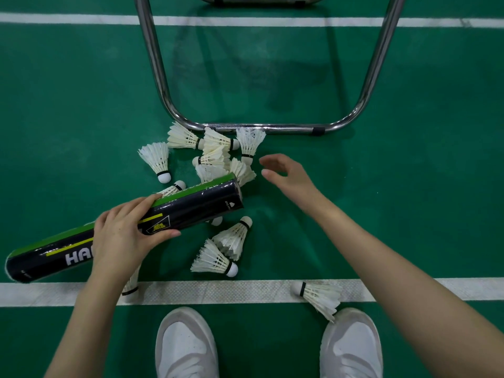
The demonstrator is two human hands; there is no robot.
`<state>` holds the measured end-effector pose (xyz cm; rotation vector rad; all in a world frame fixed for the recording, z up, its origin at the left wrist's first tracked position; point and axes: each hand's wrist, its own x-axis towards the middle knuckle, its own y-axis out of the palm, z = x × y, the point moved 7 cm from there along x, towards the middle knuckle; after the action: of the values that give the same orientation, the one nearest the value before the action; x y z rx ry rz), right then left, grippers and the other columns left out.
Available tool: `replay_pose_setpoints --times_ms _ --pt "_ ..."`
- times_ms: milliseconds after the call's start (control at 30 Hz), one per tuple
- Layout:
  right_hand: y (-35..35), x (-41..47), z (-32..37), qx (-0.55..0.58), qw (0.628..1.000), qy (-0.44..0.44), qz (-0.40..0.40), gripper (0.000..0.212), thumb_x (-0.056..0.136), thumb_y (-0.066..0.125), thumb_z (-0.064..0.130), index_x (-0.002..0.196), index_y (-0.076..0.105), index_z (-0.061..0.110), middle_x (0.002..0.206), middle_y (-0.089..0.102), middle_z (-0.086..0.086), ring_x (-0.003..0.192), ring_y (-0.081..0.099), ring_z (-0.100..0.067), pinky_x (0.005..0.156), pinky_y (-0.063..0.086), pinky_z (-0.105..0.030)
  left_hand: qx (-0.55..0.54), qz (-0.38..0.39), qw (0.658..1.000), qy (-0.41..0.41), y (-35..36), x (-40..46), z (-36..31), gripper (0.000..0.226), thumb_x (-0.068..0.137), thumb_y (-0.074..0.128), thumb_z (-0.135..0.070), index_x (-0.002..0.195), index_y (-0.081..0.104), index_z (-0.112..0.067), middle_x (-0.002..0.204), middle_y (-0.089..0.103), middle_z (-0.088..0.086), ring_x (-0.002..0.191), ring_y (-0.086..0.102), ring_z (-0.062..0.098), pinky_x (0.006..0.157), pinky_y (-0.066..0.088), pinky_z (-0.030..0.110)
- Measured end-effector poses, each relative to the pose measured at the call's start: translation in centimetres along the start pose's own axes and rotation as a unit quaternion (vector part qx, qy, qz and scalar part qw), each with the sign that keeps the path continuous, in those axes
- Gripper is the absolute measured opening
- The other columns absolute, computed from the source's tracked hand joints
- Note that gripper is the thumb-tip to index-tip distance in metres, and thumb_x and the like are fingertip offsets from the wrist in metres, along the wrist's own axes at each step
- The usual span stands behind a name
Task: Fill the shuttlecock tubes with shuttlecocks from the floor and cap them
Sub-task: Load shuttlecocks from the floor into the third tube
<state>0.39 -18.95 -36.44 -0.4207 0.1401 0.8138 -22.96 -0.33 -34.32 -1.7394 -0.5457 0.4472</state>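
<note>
Item 1, left hand (124, 236): I log it wrapped over the middle of the shuttlecock tube (125, 230), fingers curled across the top and thumb along the near side, a firm grasp.

Item 2, shuttlecock tube: black with a green stripe and yellow lines, white lettering partly covered by the hand. It lies slanted, lower end at the left near the white line (218, 291), upper end raised toward the pile. I cannot tell from here whether that upper end is open or capped, nor whether the tube touches the floor.

Item 3, right hand (286, 174): empty, fingers spread and loosely bent, released, hovering just right of the pile; it touches nothing I can see.

Item 4, shuttlecock pile (218, 156): white feathered shuttlecocks heaped on the green floor (81, 118) just before the metal frame (261, 128). One shuttlecock (159, 159) lies apart at the left, cork toward me.

Item 5, two shuttlecocks (223, 252) lie together below the tube's upper end, near my side.

Item 6, a single shuttlecock (319, 296) lies across the white line, feathers touching the right shoe (351, 347). Another, partly hidden under the left forearm, lies at the line as well.

Item 7, left shoe (185, 347): pale, on the floor on the near side of the line.
</note>
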Motion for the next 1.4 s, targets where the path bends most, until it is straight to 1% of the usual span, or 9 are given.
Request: replay_pose_setpoints --times_ms 167,300,400,533,667,867,1000,1167,1400 --pt "2.3 2.2 -0.4 -0.075 0.997 0.008 0.025 0.038 0.087 0.062 0.014 0.124 0.053 0.009 0.125 0.058 -0.004 0.115 0.052 -0.013 0.090 0.036 -0.015 -0.005 0.007 1.000 -0.011 0.5 -0.2 0.6 0.094 0.060 0.029 -0.089 0.125 0.055 -0.026 0.117 0.063 0.005 0.107 0.054 0.032 0.090 0.035 0.047" --pt "4.0 2.5 -1.1 -0.121 0.992 0.030 0.017 0.040 0.085 0.063 0.014 0.124 0.054 0.009 0.117 0.062 -0.007 0.100 0.054 -0.013 0.078 0.037 -0.017 -0.007 0.006 1.000 -0.006 0.4 -0.2 0.5 0.094 0.060 0.029 -0.089 0.124 0.055 -0.027 0.116 0.063 0.004 0.106 0.054 0.031 0.090 0.035 0.047" --pt "4.5 2.2 -1.3 -0.127 0.991 0.033 0.013 0.027 0.087 0.061 0.014 0.113 0.062 0.008 0.109 0.067 -0.008 0.090 0.056 -0.014 0.069 0.038 -0.019 -0.007 0.005 1.000 -0.006 0.4 0.1 0.7 0.091 0.060 0.033 -0.087 0.124 0.055 -0.027 0.117 0.062 0.003 0.108 0.053 0.030 0.092 0.034 0.047" --pt "3.3 1.1 -1.0 -0.091 0.995 0.037 -0.015 0.022 0.087 0.061 0.020 0.106 0.065 0.009 0.097 0.067 -0.003 0.084 0.056 -0.013 0.069 0.039 -0.024 -0.004 0.001 1.000 -0.004 0.3 0.3 0.9 0.089 0.060 0.035 -0.085 0.125 0.054 -0.027 0.117 0.062 0.004 0.108 0.053 0.030 0.092 0.035 0.047" --pt "1.0 -0.4 -0.2 -0.066 0.996 0.009 -0.056 0.020 0.086 0.062 0.027 0.096 0.068 0.011 0.091 0.070 -0.005 0.083 0.062 -0.019 0.078 0.048 -0.037 -0.006 -0.004 1.000 -0.005 0.3 0.3 0.7 0.088 0.060 0.036 -0.084 0.125 0.054 -0.027 0.115 0.063 0.003 0.107 0.054 0.031 0.091 0.036 0.048" --pt "-1.3 -3.2 0.6 -0.056 0.991 0.024 -0.117 0.012 0.084 0.065 0.022 0.093 0.069 0.014 0.090 0.071 -0.002 0.086 0.064 -0.017 0.080 0.048 -0.030 0.007 -0.001 1.000 -0.006 0.4 0.4 0.4 0.090 0.060 0.033 -0.086 0.124 0.055 -0.027 0.114 0.063 0.003 0.105 0.055 0.031 0.090 0.037 0.047" --pt "0.1 -4.4 0.8 0.061 0.996 0.045 -0.055 0.007 0.085 0.064 0.016 0.088 0.068 0.020 0.089 0.071 0.002 0.085 0.064 -0.010 0.080 0.047 -0.020 0.007 -0.003 1.000 0.000 0.5 0.4 -0.4 0.093 0.061 0.028 -0.088 0.123 0.056 -0.025 0.114 0.064 0.004 0.105 0.055 0.032 0.089 0.037 0.047" --pt "2.5 -5.1 1.4 0.132 0.991 0.034 0.018 0.014 0.087 0.061 0.013 0.099 0.068 0.015 0.093 0.071 0.004 0.083 0.063 0.002 0.076 0.045 -0.007 0.002 0.000 1.000 0.007 0.6 0.6 -1.4 0.094 0.062 0.028 -0.088 0.123 0.057 -0.024 0.115 0.064 0.004 0.105 0.055 0.031 0.090 0.036 0.047" --pt "3.3 -5.1 1.6 0.121 0.991 0.024 0.045 0.020 0.078 0.071 0.011 0.093 0.069 0.024 0.090 0.072 0.007 0.085 0.063 -0.003 0.077 0.047 -0.010 -0.012 0.006 1.000 0.021 0.8 0.5 -3.1 0.093 0.063 0.028 -0.087 0.124 0.056 -0.023 0.115 0.064 0.003 0.105 0.056 0.030 0.089 0.038 0.046"
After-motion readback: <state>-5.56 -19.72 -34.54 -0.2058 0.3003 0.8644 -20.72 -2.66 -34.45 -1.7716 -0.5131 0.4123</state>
